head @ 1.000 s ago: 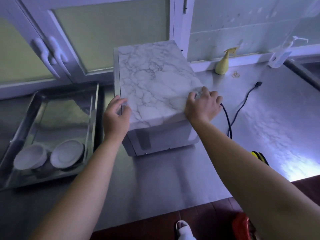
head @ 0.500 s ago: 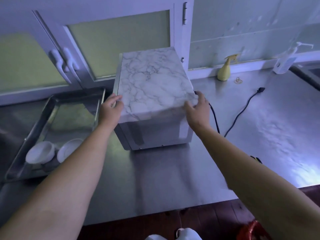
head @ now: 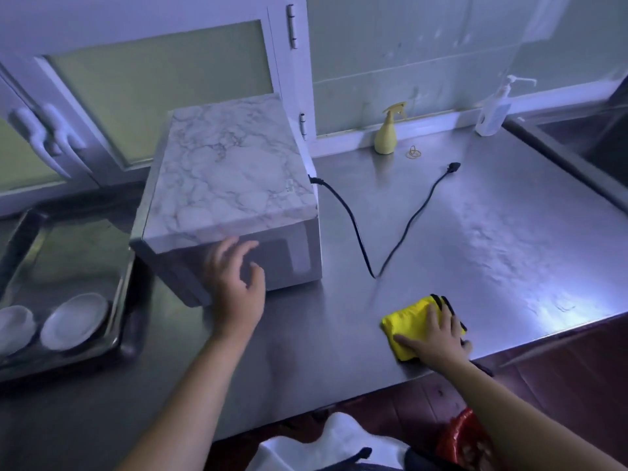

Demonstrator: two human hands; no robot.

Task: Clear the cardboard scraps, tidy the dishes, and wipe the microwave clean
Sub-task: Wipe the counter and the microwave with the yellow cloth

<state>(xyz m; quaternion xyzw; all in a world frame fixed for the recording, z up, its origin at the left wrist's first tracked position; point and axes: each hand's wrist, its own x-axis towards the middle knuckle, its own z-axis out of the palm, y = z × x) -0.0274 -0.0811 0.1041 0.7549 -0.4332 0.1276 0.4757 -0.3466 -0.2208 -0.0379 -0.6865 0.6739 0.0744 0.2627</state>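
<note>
The boxy microwave (head: 231, 185), its top covered in a marble pattern, is sitting on the brushed steel counter (head: 509, 232) close to the back cabinets, its black cord (head: 353, 229) trailing loosely across the metal. The left hand (head: 234, 283) is reaching at the smooth grey door with fingers spread wide and relaxed, holding nothing; whether it is touching is unclear. The right hand (head: 438, 338) is lying flat, fingers straight, on a folded yellow cloth (head: 406, 322) near the counter's front edge. Two round white bowls (head: 73, 321) are resting in a rectangular metal tray (head: 125, 266) at the left
</note>
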